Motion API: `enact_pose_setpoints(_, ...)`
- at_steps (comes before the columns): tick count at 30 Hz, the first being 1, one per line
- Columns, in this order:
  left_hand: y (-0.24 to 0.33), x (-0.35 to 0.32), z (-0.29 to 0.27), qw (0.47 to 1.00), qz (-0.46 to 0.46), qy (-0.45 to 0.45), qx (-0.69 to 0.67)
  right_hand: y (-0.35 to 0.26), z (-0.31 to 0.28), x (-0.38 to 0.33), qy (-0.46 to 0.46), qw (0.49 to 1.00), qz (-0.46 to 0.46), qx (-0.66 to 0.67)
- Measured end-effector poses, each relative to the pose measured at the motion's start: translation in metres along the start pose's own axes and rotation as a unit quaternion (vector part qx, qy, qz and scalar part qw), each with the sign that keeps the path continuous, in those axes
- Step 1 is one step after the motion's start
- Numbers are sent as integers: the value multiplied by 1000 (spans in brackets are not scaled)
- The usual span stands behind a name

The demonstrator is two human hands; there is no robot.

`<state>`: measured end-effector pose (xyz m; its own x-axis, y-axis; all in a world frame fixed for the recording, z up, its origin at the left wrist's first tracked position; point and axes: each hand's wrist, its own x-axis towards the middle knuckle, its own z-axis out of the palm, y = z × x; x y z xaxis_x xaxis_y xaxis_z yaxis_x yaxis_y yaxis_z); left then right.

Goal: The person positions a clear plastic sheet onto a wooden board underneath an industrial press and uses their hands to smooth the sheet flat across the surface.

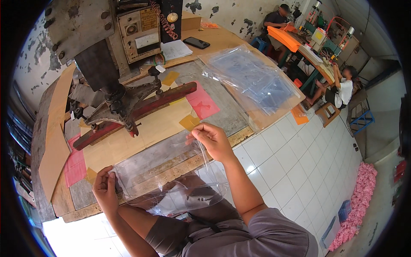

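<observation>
A clear plastic sheet point(199, 192) stretches between my two hands at the table's front edge and droops over my lap. My left hand point(105, 188) is closed, pinching its left end beside a small amber tape patch point(91, 175). At the other end, my right hand point(211, 140) grips the sheet between thumb and fingers, next to another amber patch point(189, 122). Beyond the sheet lies a pale yellow board point(143, 147) with pink pieces point(203, 101) at its ends. Over the board sits the long reddish bar point(165, 101) of a press machine point(113, 92).
A pile of clear plastic sheets point(252, 79) rests on a brown board at the right. Behind are a phone point(196, 42), papers point(175, 49) and the machine's control box point(139, 34). Two people work at a far table point(317, 64). A pink heap point(357, 201) lies on the floor.
</observation>
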<state>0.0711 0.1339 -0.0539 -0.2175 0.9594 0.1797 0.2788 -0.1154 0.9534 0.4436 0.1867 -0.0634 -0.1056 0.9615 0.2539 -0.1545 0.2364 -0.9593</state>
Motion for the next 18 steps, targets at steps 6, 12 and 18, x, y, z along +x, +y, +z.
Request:
enact_pose_setpoints(6,1,0,4,999,19,24,-14,0,0,0,0,1000,-3,-3)
enact_pose_setpoints(12,6,-1,5,999,27,35,15,0,0,0,2,1000,-1,-6)
enact_pose_setpoints(18,4,-1,3,999,29,28,16,-3,1,0,3,1000,3,-7)
